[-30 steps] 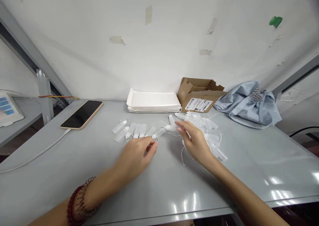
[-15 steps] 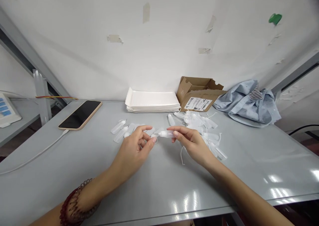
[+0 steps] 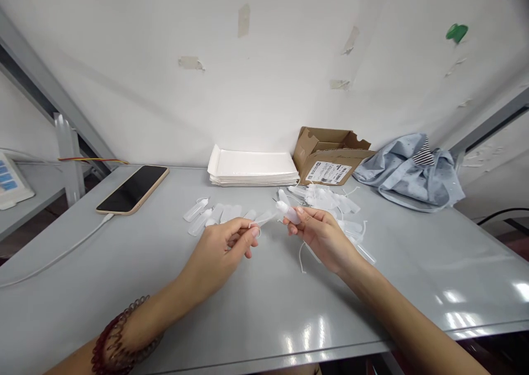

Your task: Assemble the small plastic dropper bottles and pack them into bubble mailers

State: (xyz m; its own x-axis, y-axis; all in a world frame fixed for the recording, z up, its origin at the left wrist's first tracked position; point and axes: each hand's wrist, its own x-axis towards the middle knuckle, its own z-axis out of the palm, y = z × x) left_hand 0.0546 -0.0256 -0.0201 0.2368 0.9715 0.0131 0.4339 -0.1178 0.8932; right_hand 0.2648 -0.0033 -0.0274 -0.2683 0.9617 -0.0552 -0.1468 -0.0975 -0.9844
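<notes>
My right hand (image 3: 316, 229) pinches a small translucent squeeze bottle (image 3: 292, 215) with a white neck and a thin needle tip. The bottle tilts, its tip pointing up and left. My left hand (image 3: 231, 242) is closed, thumb against forefinger, on a thin white cord (image 3: 259, 231) whose other parts are mostly hidden by the fingers. A gap separates the two hands. Behind my left hand lies a row of similar bottles (image 3: 200, 221), flat on the table. A heap of more bottles with white cords (image 3: 326, 198) lies behind and beside my right hand.
On the grey table (image 3: 248, 320), a stack of white envelopes (image 3: 254, 165) stands against the wall beside an open cardboard box (image 3: 330, 162). A blue cloth (image 3: 409, 171) lies to the right. A phone (image 3: 133, 190) with a charging cable (image 3: 70, 253) is on the left.
The bottle in my right hand has turned from level, pointing left, to pointing up and left. Its tip has moved away from my left hand, whose fingers have closed together.
</notes>
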